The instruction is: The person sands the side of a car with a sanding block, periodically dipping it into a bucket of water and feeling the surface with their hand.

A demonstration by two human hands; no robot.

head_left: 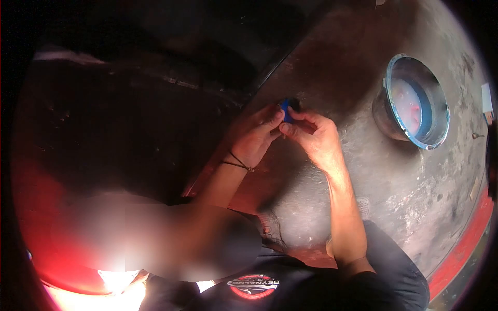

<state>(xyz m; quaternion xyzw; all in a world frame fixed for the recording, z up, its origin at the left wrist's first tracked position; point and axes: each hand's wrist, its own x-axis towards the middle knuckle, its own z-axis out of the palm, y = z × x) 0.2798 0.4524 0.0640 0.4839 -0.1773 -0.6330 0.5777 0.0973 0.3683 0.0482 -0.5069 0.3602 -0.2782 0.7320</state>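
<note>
A small blue object [285,109], with something dark beside it, is pinched between the fingertips of both hands near the middle of the view. My left hand [258,136] grips it from the left, thumb and fingers closed, and a thin dark cord bracelet [238,165] circles that wrist. From the right, my right hand [317,139] holds the same object between thumb and forefinger. Fingers cover much of it, so its exact kind cannot be made out.
On the worn grey floor [358,155], a dark bucket [386,114] with a blue-edged rim contains cloudy liquid and something pinkish. Deep shadow covers a large dark surface [135,119] on the left. Bright light glares at lower left. A red strip [467,243] edges the floor.
</note>
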